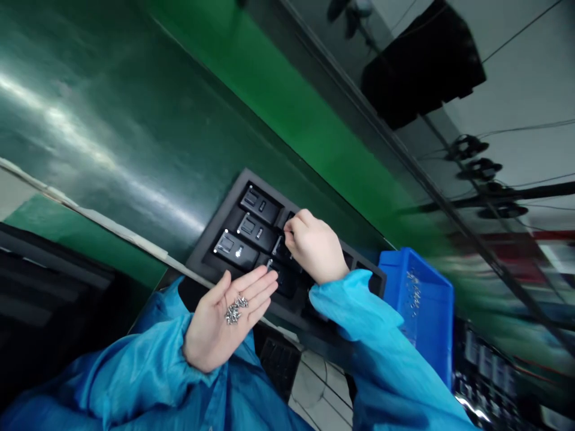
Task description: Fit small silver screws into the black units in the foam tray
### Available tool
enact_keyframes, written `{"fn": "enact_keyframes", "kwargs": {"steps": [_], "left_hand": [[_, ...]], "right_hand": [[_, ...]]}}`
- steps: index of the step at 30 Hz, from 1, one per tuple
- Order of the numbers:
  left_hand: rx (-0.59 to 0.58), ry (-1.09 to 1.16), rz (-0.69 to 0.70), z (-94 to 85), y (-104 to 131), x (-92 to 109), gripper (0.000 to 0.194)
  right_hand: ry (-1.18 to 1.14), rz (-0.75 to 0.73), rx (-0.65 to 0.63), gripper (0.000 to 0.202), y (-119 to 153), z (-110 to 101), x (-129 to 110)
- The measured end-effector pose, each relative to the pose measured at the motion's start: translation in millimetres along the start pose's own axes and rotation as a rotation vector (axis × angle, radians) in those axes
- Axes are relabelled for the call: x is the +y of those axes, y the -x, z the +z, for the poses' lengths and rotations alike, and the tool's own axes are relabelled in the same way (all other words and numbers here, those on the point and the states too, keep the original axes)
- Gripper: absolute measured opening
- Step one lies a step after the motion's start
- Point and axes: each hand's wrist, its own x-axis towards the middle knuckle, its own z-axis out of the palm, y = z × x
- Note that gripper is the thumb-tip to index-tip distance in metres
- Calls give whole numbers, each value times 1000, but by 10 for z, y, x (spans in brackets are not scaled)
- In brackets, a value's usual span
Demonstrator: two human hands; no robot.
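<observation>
The left hand (214, 336), fingers (257, 288) outstretched, holds screws (234, 311); the right hand (315, 245) pinches, contents hidden. The black tray (226, 214) slants lengthwise down rightward.

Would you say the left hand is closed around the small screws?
No, the left hand lies open, small screws exposed on its palm.

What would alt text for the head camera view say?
A person's open left hand, palm up, holds small metal pieces, while the right hand is over a dark tray of black parts. A blue bin stands alongside.
</observation>
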Motion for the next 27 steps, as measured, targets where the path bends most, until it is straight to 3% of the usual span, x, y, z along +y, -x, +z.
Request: {"fn": "enact_keyframes", "kwargs": {"steps": [3,12,16,19,25,27], "left_hand": [[-82,-68,22,-31,-1,-6,56],[-114,-184,123,-162,-17,-44,55],[-113,-218,150,-186,-7,-62,54],[-93,-208,142,-90,50,-66,54],[43,-120,129,158,127,-48,59],[28,-118,124,184,98,-19,63]], "right_hand": [[36,-59,65,21,-2,0,-49],[-27,-175,351,22,160,173,-34],[-87,-210,430,32,272,213,-4],[-154,-192,419,40,307,220,31],[-326,-27,251,38,456,100,57],[-440,49,313,34,529,-51,-49]]}}
